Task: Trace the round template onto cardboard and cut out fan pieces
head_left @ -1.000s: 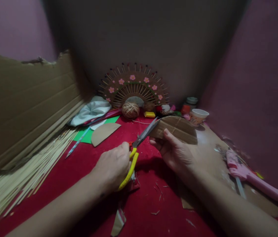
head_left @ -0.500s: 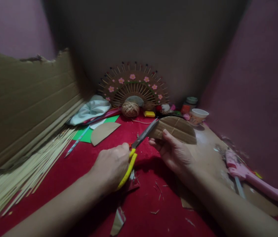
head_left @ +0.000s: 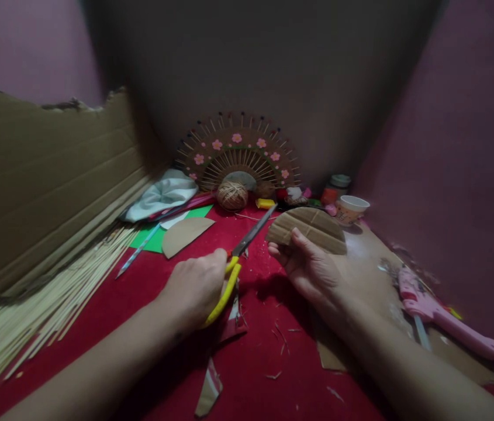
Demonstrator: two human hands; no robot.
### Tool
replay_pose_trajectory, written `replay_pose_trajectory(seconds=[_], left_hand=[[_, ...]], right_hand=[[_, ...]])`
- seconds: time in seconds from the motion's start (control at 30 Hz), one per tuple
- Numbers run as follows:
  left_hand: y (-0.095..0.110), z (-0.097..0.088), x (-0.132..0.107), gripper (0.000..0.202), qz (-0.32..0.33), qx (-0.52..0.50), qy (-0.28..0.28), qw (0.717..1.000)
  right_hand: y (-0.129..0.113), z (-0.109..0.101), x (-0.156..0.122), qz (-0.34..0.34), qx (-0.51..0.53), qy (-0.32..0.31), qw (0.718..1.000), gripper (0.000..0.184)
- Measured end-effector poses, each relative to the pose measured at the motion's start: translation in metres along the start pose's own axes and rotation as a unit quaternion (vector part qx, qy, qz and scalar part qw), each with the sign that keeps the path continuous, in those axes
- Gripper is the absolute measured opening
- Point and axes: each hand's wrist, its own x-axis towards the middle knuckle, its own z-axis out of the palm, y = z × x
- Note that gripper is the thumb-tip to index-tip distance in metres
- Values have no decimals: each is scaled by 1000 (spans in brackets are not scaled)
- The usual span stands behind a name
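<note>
My left hand [head_left: 198, 286] is closed around the yellow handles of a pair of scissors [head_left: 247, 241], whose blades point up and to the right. Pinched between thumb and fingers of my right hand [head_left: 310, 269] is a half-round piece of cardboard [head_left: 312, 227], its curved edge upward. A small gap separates the scissor blades from the cardboard's left edge. Another half-round cardboard piece [head_left: 185, 235] lies left of the scissors, partly on a green sheet [head_left: 152, 241]. Cut scraps [head_left: 209, 389] are scattered on the red cloth [head_left: 268, 351] below my hands.
Thin sticks [head_left: 54, 298] and a pencil [head_left: 139, 248] lie on the left beside a cardboard wall [head_left: 45, 187]. At the back are a flowered fan [head_left: 237, 140], a twine ball [head_left: 232, 195] and a paper cup [head_left: 352, 209]. A pink glue gun [head_left: 444, 316] rests on cardboard at right.
The scissors have come away from the cardboard piece, moving slightly left, where their tip met its edge before. The right hand still holds the piece, turned a little.
</note>
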Motion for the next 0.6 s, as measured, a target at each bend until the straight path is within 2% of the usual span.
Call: replay_pose_trajectory(seconds=[0.13,0.37,0.6], left_hand=[[-4,-2,1,17,-38,-34,17,999],[-3,-3,1,13,-44,-70,11,997],[1,-1,-1,18,-3,-79,-13,997]], right_hand=[[-1,0,0,-10,6,-11,1000,10],[-1,-1,1,-10,-25,-24,999,13],[-2,0,0,-8,-19,-24,999,12]])
